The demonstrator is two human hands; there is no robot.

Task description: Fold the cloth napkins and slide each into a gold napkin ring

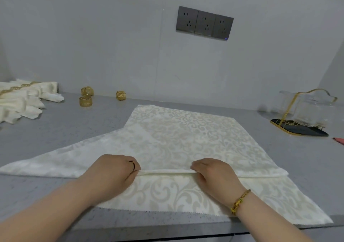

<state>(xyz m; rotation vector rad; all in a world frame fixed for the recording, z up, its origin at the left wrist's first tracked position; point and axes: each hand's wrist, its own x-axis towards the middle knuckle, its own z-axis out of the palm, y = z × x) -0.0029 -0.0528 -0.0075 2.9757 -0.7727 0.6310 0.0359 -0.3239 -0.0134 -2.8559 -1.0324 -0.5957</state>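
Left hand [113, 169], right hand [214, 174] pinch napkin [176, 135] fold; rack [301, 130] holds glasses [309, 109].

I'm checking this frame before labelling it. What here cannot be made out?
Head view only:
1. Fingertips of the left hand and right hand: tucked under the napkin fold they grip.
2. Pile of ringed napkins: cut off by the left edge, count unclear.
3. Red thing: mostly cut off by the right edge, unidentifiable.
4. Glassware in the gold wire rack: clear and blurred, count unclear.
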